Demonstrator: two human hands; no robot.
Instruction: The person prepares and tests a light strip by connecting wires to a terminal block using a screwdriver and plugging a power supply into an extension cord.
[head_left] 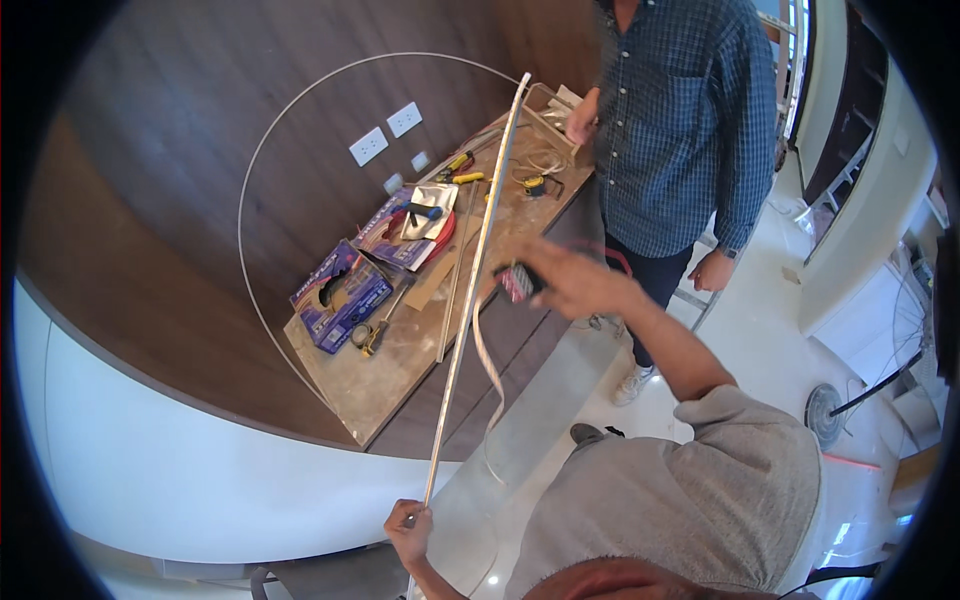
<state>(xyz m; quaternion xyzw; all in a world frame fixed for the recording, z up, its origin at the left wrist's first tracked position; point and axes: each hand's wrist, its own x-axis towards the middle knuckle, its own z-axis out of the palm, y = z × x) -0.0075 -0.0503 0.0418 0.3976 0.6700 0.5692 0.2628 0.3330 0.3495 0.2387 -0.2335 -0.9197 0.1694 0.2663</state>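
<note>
While the head view gives us our only angle, we record a long, thin, pale strip [456, 370] running lengthwise through the middle of the frame. Its long axis climbs from the lower edge, tilts a little to the right, and bows slightly near the top. The near end is low, by the person; the far end points up and away, over the back part of the wooden bench [385, 385], toward a co-worker in a blue checked shirt [665, 130]. We see the strip cross the bench's front edge; whether it touches the top there, we cannot tell. We note the left hand [408, 530] clamped on the strip near its lower end, fingers curled in. The right hand [580, 283], reaching out just right of the strip's middle, has its fingers closed on a small dark object [517, 283] with a pink and striped face; blur hides finer detail. From just beside that object a pale ribbon [484, 352] curls downward past the bench front. On the bench, left of the strip, we log a thinner metal bar [460, 280] nearly parallel to it, a purple box [366, 305] with a dark opening, and a blue-handled tool [422, 211]. Right of the strip lies a yellow and black tape measure [537, 186]. We also observe a thin pale loop arcing across the brown wall [180, 150].
</note>
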